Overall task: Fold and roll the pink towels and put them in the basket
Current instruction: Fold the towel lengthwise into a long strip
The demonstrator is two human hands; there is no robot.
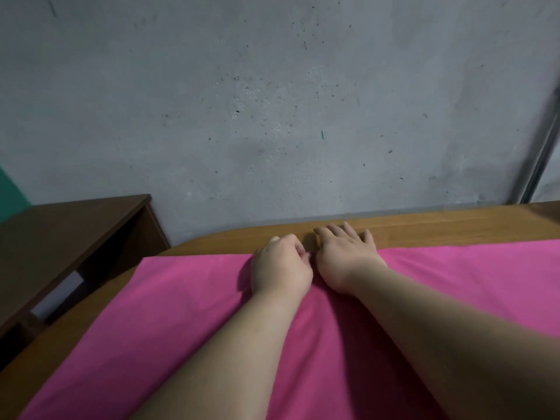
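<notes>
At the far hem of the pink towel (pixel 181 298) I see the left hand (pixel 280 265), fingers curled, pinching the cloth. Just beside it the right hand (pixel 345 256) lies flat, its straight fingers reaching past the hem onto the wooden table (pixel 454 225). The towel lies spread across the table, its middle hidden under the 2 forearms. A dark shelf unit (pixel 75 231) stands left against the grey wall (pixel 272 101).

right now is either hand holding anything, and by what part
The left hand pinches the towel at its far edge. The right hand holds nothing; it lies flat over that edge.
</notes>
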